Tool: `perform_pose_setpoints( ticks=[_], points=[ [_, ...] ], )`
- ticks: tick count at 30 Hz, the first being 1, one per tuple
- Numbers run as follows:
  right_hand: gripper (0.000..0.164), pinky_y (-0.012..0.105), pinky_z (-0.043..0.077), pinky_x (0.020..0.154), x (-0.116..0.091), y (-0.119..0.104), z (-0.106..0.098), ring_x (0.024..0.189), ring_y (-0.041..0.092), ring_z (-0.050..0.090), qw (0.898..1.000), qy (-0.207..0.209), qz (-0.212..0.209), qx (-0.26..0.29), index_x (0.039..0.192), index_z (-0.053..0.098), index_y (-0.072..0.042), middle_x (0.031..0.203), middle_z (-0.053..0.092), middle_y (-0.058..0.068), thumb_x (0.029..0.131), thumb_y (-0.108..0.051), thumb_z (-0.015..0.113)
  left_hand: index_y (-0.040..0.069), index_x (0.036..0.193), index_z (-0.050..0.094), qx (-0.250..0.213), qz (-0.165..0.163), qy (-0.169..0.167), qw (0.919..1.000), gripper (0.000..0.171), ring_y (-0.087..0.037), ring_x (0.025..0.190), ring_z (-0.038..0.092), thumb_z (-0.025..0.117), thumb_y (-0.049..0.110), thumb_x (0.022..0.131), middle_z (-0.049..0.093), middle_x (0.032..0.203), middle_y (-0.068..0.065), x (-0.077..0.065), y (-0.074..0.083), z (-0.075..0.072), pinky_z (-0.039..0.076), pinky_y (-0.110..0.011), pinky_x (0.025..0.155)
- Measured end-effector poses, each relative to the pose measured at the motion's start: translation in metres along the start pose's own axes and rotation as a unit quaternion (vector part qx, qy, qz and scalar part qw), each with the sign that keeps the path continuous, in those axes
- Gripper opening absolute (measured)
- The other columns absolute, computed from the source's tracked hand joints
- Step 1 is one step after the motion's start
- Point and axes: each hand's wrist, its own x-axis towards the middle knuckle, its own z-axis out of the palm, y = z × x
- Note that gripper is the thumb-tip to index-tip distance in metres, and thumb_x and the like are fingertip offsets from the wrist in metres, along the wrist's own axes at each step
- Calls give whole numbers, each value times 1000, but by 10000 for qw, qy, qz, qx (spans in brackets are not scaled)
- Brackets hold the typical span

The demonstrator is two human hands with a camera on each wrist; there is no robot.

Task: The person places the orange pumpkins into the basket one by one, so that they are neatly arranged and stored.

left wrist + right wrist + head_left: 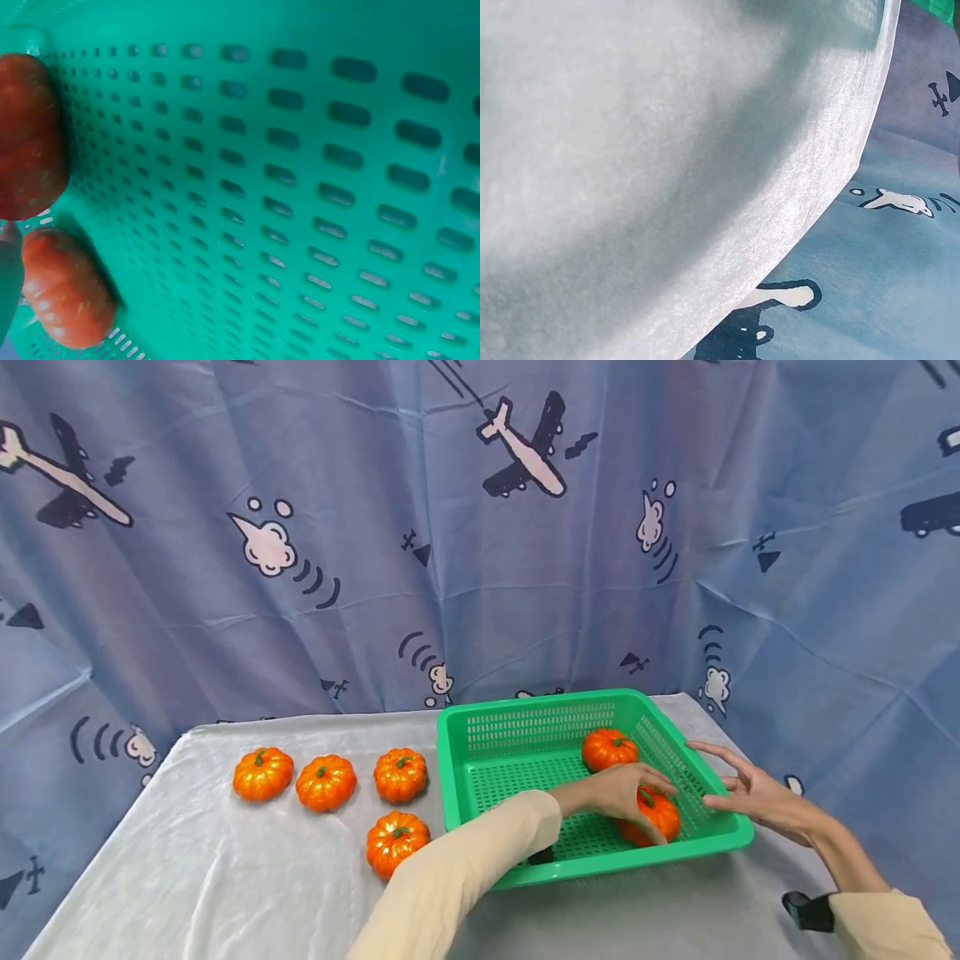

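Observation:
A green plastic basket with slotted sides stands on the cloth-covered table. Reaching inside it, my left hand holds a small orange pumpkin near the front right corner, fingers over its top and thumb at its front. Behind that one sits another orange pumpkin, close to the right wall. In the left wrist view an upper pumpkin and a lower pumpkin show beside the slotted green wall. My right hand is at the basket's right rim, fingers spread; whether it touches the rim is unclear.
Left of the basket, several orange pumpkins lie on the table: one pumpkin farthest left, another pumpkin near my left sleeve. The pale tablecloth meets a blue curtain behind and at the right.

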Motion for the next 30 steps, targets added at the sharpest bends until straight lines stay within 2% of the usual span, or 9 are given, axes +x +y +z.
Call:
perform_pose_setpoints(
  ticks=[2,5,9,12,16,21,24,26,30],
  points=[
    [73,44,55,77,4,-2,1,97,27,65,10000,-34,-18,26,152,14,-34,124,55,-2,97,-5,53,26,140,51,-184,70,44,9998,71,3,133,32,81,37,76,40,145,17,-3,0,-7,32,-16,102],
    [74,44,55,77,5,-4,1,97,26,65,10000,12,42,-31,152,14,-34,129,53,9,97,-5,53,25,144,45,-897,122,95,9959,69,2,133,33,76,32,82,42,144,16,-8,5,-24,33,-20,104],
    [75,41,54,78,3,-5,1,98,16,64,9992,124,291,-233,152,12,-39,135,45,26,97,-9,53,19,146,42,-1818,459,295,9818,63,1,129,40,69,23,89,50,140,8,-16,16,-58,34,-20,104],
    [76,42,54,79,2,-4,1,101,12,62,9988,117,381,-269,152,9,-40,136,44,29,98,-10,53,13,141,48,-2192,783,672,9702,54,4,122,47,67,16,91,57,134,1,-26,19,-84,36,-16,100],
    [76,44,54,79,3,-4,2,101,10,63,9986,145,441,-265,152,8,-40,136,39,37,98,-11,53,6,134,55,-2542,1094,1051,9552,46,6,114,52,67,8,90,60,130,-5,-50,15,-112,39,-15,98],
    [76,43,55,77,4,-3,0,99,6,61,9982,159,479,-319,151,8,-45,138,29,44,99,-12,52,2,132,56,-2750,1294,825,9491,44,2,115,54,66,4,89,61,129,-8,-93,7,-136,40,-18,99],
    [75,44,55,77,4,-1,-1,99,9,62,9991,57,339,-264,151,9,-45,134,42,34,99,-9,50,2,132,56,-2771,1266,752,9495,44,-1,116,55,66,4,90,61,128,-6,-122,0,-146,41,-22,100],
    [75,44,55,77,4,0,-2,99,10,63,9995,-37,251,-184,150,10,-46,130,51,18,99,-7,49,2,132,56,-2809,1238,804,9483,44,-3,118,55,66,3,89,61,128,-6,-140,-5,-150,41,-24,101],
    [74,45,55,77,6,1,-3,100,12,64,9997,-211,153,32,150,10,-46,122,53,-7,100,-5,46,-2,132,55,-2828,1287,1017,9451,45,-8,121,54,66,0,88,60,129,-10,-172,-17,-150,39,-27,104]
  ],
)
